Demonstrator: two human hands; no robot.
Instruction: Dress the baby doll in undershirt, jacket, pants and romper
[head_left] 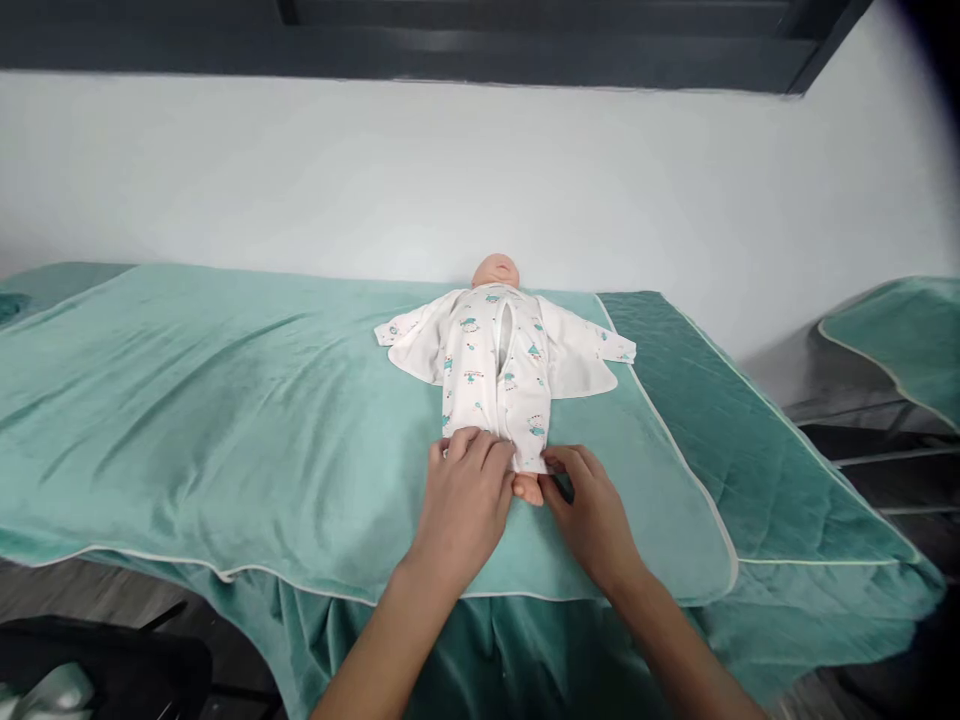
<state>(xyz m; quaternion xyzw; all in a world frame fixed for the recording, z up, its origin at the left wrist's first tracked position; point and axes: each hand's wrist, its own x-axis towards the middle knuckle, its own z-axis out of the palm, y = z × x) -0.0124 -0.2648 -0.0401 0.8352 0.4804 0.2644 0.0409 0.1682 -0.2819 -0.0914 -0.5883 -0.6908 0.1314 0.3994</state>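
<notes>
A baby doll (496, 271) lies on its back on a teal blanket (225, 400), head toward the wall. It wears a white printed romper (499, 370) with both sleeves spread out. My left hand (465, 495) rests curled over the left leg end of the romper. My right hand (589, 500) pinches the hem of the right leg. A bare doll foot (529, 489) pokes out between my two hands.
The blanket covers a table whose front edge hangs down toward me. A white wall rises right behind the doll. A second teal cloth (900, 340) lies at the far right. Dark objects and a pale bundle (52, 690) sit on the floor at lower left.
</notes>
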